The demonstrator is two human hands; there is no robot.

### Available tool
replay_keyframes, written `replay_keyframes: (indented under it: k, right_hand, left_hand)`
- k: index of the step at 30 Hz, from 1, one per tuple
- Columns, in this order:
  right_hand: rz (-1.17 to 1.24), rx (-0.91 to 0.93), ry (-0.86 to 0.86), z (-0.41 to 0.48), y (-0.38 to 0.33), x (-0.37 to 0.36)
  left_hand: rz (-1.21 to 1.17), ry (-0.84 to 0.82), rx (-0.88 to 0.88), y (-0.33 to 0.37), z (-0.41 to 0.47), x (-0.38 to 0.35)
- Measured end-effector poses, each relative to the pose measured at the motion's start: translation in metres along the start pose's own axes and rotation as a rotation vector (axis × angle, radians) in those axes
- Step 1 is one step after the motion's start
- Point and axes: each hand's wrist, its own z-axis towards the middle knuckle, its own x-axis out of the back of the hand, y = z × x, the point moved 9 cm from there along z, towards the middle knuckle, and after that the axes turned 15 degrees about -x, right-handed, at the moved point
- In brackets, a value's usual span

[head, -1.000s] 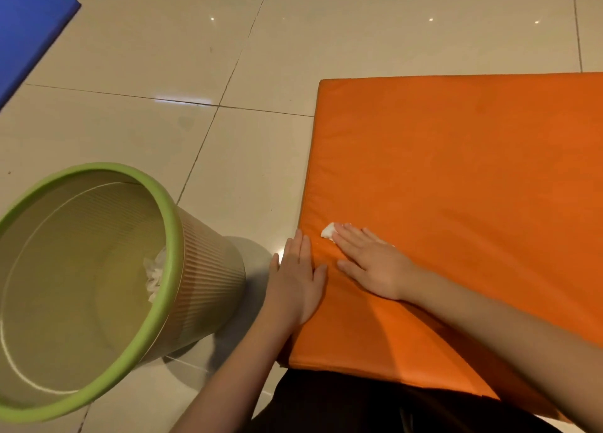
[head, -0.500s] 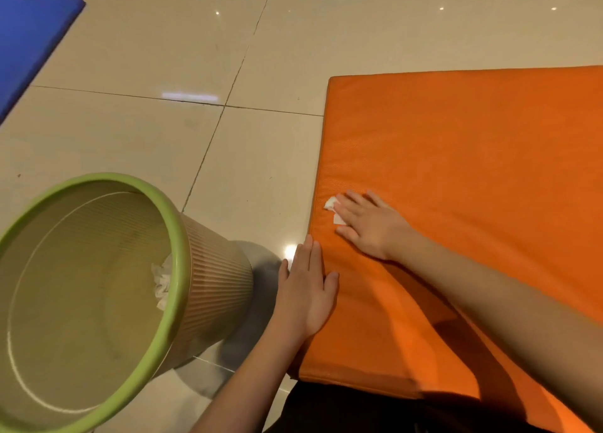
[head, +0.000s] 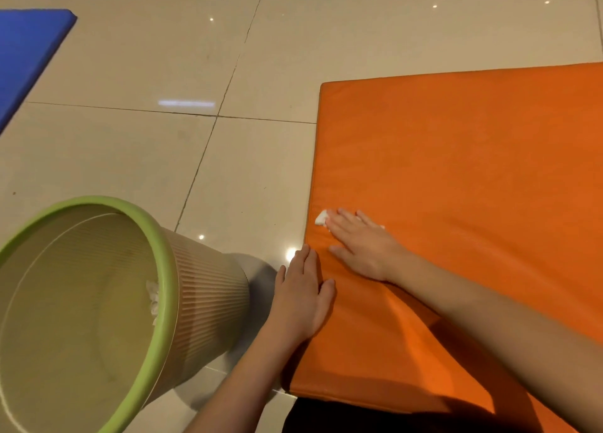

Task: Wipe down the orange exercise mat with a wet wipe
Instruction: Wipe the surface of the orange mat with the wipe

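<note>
Orange mat (head: 456, 171) — flat, padded, faintly creased

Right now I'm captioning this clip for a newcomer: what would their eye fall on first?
The bright orange exercise mat fills the right side of the tiled floor, with the right hand pressing a white wet wipe flat near its left edge and the left hand flat beside it. At lower left stands a green-rimmed waste bin with white crumpled scraps inside.
</note>
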Motion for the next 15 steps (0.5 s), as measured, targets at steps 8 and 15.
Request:
replay_keyframes:
  k: [8,15]
  right_hand:
    - [0.077,0.035,0.005,-0.017,0.006,0.0]
    - [-0.066,-0.166,0.112,0.027,0.037,0.023]
  left_hand:
    - [-0.038,0.132,-0.005,-0.012,0.06,0.007]
    - [0.026,0.168,-0.013,-0.018,0.058,0.004]
